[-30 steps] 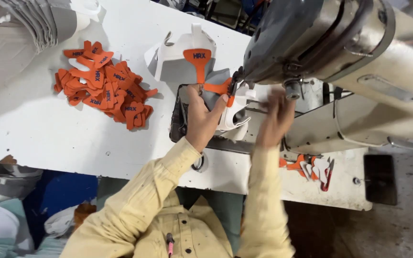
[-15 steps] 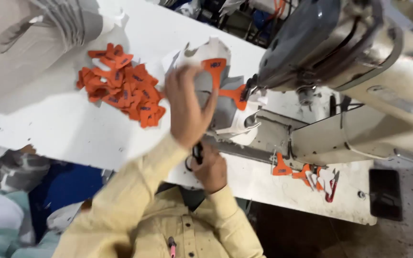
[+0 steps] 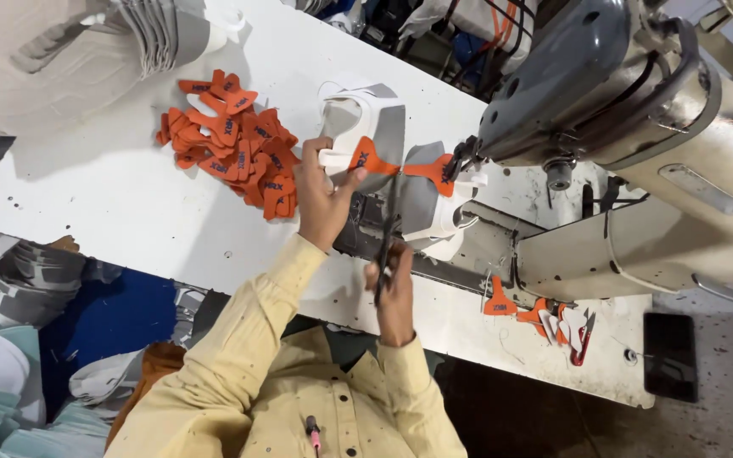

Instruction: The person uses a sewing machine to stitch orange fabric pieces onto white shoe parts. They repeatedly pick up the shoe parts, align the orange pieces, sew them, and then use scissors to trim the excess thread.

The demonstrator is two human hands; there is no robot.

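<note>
Head view: your left hand (image 3: pixel 322 202) pinches the orange-tabbed shoe piece (image 3: pixel 365 136), while your right hand (image 3: pixel 394 284) grips scissors (image 3: pixel 386 233) pointing up just right of it.

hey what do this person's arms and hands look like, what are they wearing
Both arms are covered by long pale yellow sleeves with buttoned cuffs, part of a button-front shirt with a pink pen in its pocket. The left hand and right hand are bare: no gloves, and no rings or watch that I can make out.
</note>
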